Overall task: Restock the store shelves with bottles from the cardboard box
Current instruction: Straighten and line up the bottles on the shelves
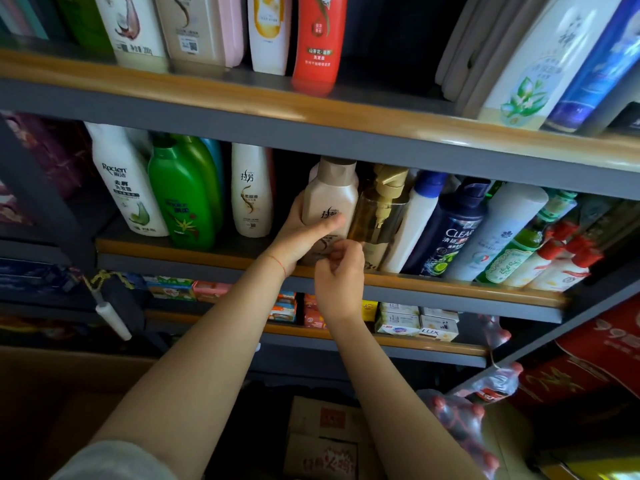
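A beige bottle point(330, 195) stands upright at the front of the middle shelf point(450, 289), between a white bottle point(251, 192) and an amber pump bottle point(379, 209). My left hand point(304, 233) is wrapped around its lower part, thumb across the label. My right hand point(341, 275) is at the bottle's base with its fingers curled against it; whether it grips the bottle is unclear. A cardboard box point(325, 438) lies on the floor below, between my forearms.
Green point(183, 195) and white bottles fill the middle shelf's left, a dark Clear bottle point(450, 230) and others lean on the right. The upper shelf point(242, 98) has a gap beside a red bottle point(317, 43). Soap boxes point(415, 323) sit below. Red cartons stand lower right.
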Demonstrator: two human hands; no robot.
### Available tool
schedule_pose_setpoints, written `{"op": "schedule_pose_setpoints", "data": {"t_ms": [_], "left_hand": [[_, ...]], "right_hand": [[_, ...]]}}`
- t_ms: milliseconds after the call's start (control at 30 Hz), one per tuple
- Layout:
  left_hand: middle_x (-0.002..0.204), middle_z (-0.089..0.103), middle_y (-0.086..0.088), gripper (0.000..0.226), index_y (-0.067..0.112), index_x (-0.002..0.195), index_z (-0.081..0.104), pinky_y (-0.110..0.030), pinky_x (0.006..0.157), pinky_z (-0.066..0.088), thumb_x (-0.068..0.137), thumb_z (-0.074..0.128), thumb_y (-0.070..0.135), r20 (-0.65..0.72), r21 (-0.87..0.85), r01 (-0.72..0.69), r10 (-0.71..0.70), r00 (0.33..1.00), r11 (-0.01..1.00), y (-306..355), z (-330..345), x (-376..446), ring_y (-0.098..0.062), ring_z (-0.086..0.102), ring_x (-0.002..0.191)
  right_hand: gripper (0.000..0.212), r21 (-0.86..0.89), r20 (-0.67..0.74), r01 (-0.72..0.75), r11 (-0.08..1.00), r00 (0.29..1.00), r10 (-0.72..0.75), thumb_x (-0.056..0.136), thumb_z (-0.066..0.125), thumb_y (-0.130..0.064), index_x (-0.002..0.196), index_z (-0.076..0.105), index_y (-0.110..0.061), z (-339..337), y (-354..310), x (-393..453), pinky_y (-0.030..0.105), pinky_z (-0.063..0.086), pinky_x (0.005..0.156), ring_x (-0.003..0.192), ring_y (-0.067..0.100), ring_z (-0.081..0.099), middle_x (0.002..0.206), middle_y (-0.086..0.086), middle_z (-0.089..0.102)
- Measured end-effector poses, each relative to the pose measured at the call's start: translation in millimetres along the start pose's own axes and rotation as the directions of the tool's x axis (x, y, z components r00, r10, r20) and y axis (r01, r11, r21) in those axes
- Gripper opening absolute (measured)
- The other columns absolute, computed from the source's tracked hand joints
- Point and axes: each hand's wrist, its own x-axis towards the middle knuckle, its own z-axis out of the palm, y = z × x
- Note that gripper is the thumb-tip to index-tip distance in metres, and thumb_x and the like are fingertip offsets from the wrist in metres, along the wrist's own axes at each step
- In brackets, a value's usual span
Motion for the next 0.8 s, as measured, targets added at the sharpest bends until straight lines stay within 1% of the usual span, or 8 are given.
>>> {"op": "schedule_pose_setpoints", "data": {"t_ms": [167, 233, 300, 367, 433, 500, 633, 800], "left_hand": [[0.124, 0.057, 0.014, 0.076, 0.031, 0.15, 0.034, -0.028, 0.094, 0.042, 0.087, 0.074, 0.04, -0.018, 0.025, 0.007, -0.006, 1.0, 1.0, 4, 3, -5, -0.001, 0.053, 0.111], [0.135, 0.053, 0.012, 0.078, 0.031, 0.154, 0.028, -0.031, 0.1, 0.039, 0.09, 0.069, 0.044, -0.022, 0.049, 0.01, -0.009, 1.0, 0.999, 9, -3, -9, -0.003, 0.051, 0.117], [0.136, 0.05, 0.012, 0.069, 0.03, 0.152, 0.035, -0.031, 0.102, 0.037, 0.092, 0.062, 0.053, -0.104, 0.081, 0.011, -0.003, 0.995, 0.997, 13, -17, -14, -0.006, 0.047, 0.121], [0.115, 0.062, 0.009, 0.043, 0.025, 0.121, 0.063, -0.032, 0.094, 0.044, 0.09, 0.057, 0.054, -0.321, 0.095, -0.047, 0.075, 0.944, 0.994, 12, -33, -23, -0.009, 0.057, 0.109], [0.093, 0.065, -0.003, 0.036, 0.01, 0.093, 0.065, -0.036, 0.084, 0.047, 0.084, 0.054, 0.042, -0.551, 0.112, -0.125, 0.166, 0.818, 0.986, 5, -45, -34, -0.016, 0.06, 0.089], [0.103, 0.065, -0.01, 0.038, 0.007, 0.101, 0.064, -0.038, 0.089, 0.05, 0.083, 0.052, 0.038, -0.626, 0.185, -0.166, 0.246, 0.74, 0.969, -3, -56, -36, -0.019, 0.06, 0.096], [0.152, 0.044, -0.011, 0.061, 0.013, 0.151, 0.038, -0.045, 0.117, 0.034, 0.098, 0.048, 0.043, -0.542, 0.122, -0.055, 0.113, 0.833, 0.991, -1, -67, -23, -0.026, 0.04, 0.141], [0.158, 0.037, -0.006, 0.073, 0.019, 0.157, 0.027, -0.036, 0.11, 0.034, 0.098, 0.047, 0.058, -0.488, -0.063, 0.066, -0.088, 0.868, 0.996, 9, -76, 4, -0.026, 0.038, 0.143]], "right_hand": [[0.027, 0.029, -0.017, 0.032, 0.999, 0.999, -0.032, 0.089, 0.05, 0.0, 0.11, 0.05, -0.017, 2, -4, -3, 0.012, 0.045, 0.079, 0.096, 0.01, 0.055, 0.109, 0.002, 0.056], [0.025, 0.043, -0.029, 0.032, 0.999, 0.999, -0.031, 0.091, 0.048, -0.001, 0.11, 0.051, -0.017, 3, -8, -4, 0.024, 0.05, 0.079, 0.096, 0.013, 0.057, 0.106, 0.0, 0.058], [0.022, 0.073, -0.03, 0.026, 0.997, 0.999, -0.024, 0.093, 0.047, -0.002, 0.108, 0.053, -0.017, 7, -13, -4, 0.024, 0.05, 0.073, 0.091, 0.012, 0.059, 0.102, -0.002, 0.06], [0.018, 0.123, -0.003, 0.022, 0.992, 1.0, -0.022, 0.095, 0.048, -0.004, 0.105, 0.055, -0.018, 15, -21, -5, 0.017, 0.049, 0.065, 0.083, 0.01, 0.06, 0.097, -0.001, 0.062], [0.017, 0.169, 0.046, 0.028, 0.985, 0.998, -0.036, 0.097, 0.048, -0.007, 0.102, 0.055, -0.022, 29, -30, -7, 0.016, 0.05, 0.064, 0.082, 0.011, 0.061, 0.095, 0.0, 0.062], [0.013, 0.172, 0.083, 0.056, 0.983, 0.994, -0.071, 0.099, 0.047, -0.013, 0.105, 0.055, -0.022, 47, -36, -6, 0.018, 0.05, 0.072, 0.086, 0.008, 0.06, 0.095, -0.003, 0.061], [0.039, 0.209, 0.178, -0.057, 0.976, 0.984, 0.019, 0.104, 0.045, -0.032, 0.139, 0.044, -0.014, 80, -48, 13, 0.004, 0.037, 0.086, 0.116, 0.007, 0.05, 0.129, -0.001, 0.054], [0.071, 0.224, 0.215, -0.293, 0.93, 0.945, 0.246, 0.098, 0.041, -0.056, 0.156, 0.022, -0.02, 109, -49, 60, 0.027, 0.022, 0.113, 0.146, 0.023, 0.028, 0.159, 0.006, 0.03]]}}
